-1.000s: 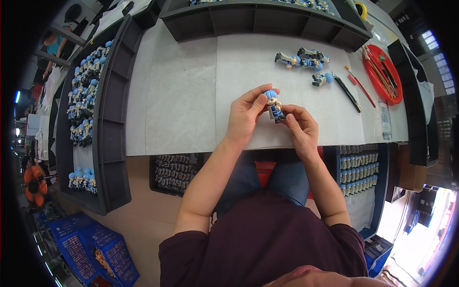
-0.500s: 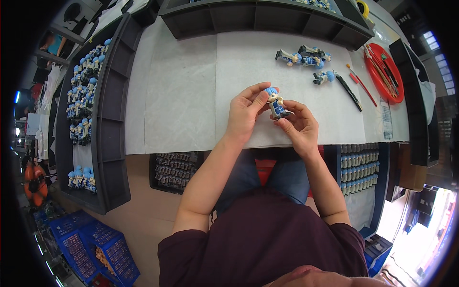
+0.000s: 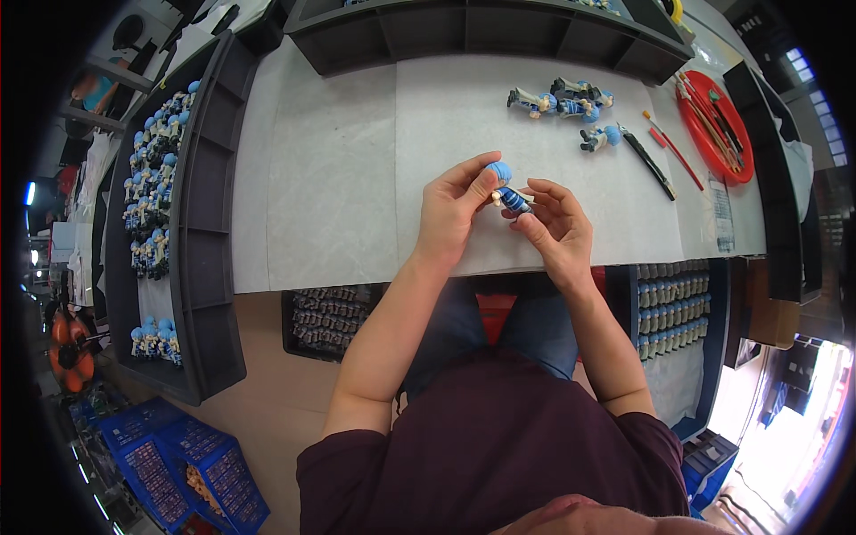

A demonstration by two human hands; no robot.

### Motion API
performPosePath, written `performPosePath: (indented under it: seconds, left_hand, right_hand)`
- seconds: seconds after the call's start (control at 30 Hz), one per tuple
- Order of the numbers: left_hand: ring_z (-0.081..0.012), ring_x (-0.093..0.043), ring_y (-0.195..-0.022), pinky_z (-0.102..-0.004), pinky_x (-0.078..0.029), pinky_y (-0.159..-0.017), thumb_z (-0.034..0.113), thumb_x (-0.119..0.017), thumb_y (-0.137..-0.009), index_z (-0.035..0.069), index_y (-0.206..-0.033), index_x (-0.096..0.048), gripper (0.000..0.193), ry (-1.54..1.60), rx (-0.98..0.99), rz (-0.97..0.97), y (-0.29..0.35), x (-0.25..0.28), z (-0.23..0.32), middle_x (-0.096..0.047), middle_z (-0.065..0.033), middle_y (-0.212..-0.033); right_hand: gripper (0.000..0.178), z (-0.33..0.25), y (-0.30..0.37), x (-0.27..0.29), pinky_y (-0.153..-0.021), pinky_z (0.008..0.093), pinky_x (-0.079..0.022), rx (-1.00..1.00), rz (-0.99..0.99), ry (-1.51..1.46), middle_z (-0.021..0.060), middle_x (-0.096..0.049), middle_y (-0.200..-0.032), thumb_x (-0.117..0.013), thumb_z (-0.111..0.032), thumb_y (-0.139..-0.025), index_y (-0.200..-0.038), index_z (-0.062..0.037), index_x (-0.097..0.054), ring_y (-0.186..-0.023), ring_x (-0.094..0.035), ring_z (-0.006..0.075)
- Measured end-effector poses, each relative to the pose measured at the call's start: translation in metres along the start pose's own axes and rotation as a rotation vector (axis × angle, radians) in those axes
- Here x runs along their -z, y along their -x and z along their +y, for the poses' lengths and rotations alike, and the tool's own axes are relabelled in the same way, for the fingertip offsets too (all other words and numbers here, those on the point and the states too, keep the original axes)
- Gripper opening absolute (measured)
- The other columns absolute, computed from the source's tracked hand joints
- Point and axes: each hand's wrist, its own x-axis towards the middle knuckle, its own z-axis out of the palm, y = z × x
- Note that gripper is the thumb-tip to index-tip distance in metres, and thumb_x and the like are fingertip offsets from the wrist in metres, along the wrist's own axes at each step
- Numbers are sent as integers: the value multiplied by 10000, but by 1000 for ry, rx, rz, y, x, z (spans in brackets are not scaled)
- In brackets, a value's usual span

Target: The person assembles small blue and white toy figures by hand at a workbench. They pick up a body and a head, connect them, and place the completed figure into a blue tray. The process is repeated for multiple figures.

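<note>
A small blue-haired figurine (image 3: 512, 200) in a blue and white outfit is held between my two hands above the white-covered table. My left hand (image 3: 453, 203) pinches it by the head with thumb and fingers. At its lower end, my right hand (image 3: 557, 230) grips the feet with thumb and curled fingers. The figurine leans, head toward the upper left. Beyond my hands, several like figurines (image 3: 571, 102) lie in a cluster on the table, and a single figurine (image 3: 600, 137) lies apart from them, beside a black pen-like tool (image 3: 648, 167).
A red brush (image 3: 672, 150) lies near a red oval tray (image 3: 747, 160) of brushes on the right. Dark bins flank the table: a left bin (image 3: 203, 205) of figurines and a far bin (image 3: 490, 36). Lower trays of small parts (image 3: 328, 312) and figurines (image 3: 673, 308) sit below the table edge.
The figurine has been turned between my hands, so its face is now turned away and more of its blue side shows. The view has shifted slightly.
</note>
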Motion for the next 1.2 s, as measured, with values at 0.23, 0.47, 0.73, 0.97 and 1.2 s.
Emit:
performPosePath:
  seconds: [0.23, 0.47, 0.73, 0.97, 1.2]
  left_hand:
    - [-138, -577, -908, -262, -452, -813, 102, -572, -863, -7, -1132, -558, 291, 11, -28, -37, -1, 1, 0, -611, -103, -1046]
    - [-137, -566, -943, -276, -463, -826, 77, -574, -855, -18, -1168, -534, 329, -235, -110, -40, 1, -2, -3, -606, -109, -1061]
    - [-157, -566, -977, -292, -452, -882, 31, -560, -849, -21, -1147, -545, 302, -179, -117, -19, 0, 3, -6, -601, -120, -1071]
    - [-174, -562, -1007, -296, -434, -912, -22, -530, -840, -18, -1165, -527, 324, -132, -130, -63, -1, 1, -4, -581, -145, -1114]
    - [-163, -562, -1007, -293, -437, -901, -26, -528, -836, -13, -1172, -522, 337, -132, -124, -70, -1, 2, -4, -578, -141, -1127]
  right_hand:
    - [469, 5, 1, 2, -815, 283, -475, 105, 11, 15, 109, -525, -1123, -673, 10, -756, -1170, 9, -452, -975, -545, 164]
    - [528, 10, 1, 3, -796, 273, -470, 184, 79, 48, 82, -495, -1158, -694, 62, -703, -1168, -7, -452, -1001, -486, 145]
    - [513, 4, 0, 1, -807, 278, -476, 146, 61, 24, 94, -494, -1149, -676, 43, -734, -1183, 2, -432, -993, -509, 152]
    - [476, 8, -1, 1, -814, 279, -492, 156, 83, 56, 110, -509, -1112, -640, 53, -763, -1186, 16, -425, -987, -530, 161]
    - [466, 7, 0, 0, -826, 282, -491, 168, 92, 63, 108, -514, -1104, -640, 50, -765, -1180, 16, -432, -992, -532, 167]
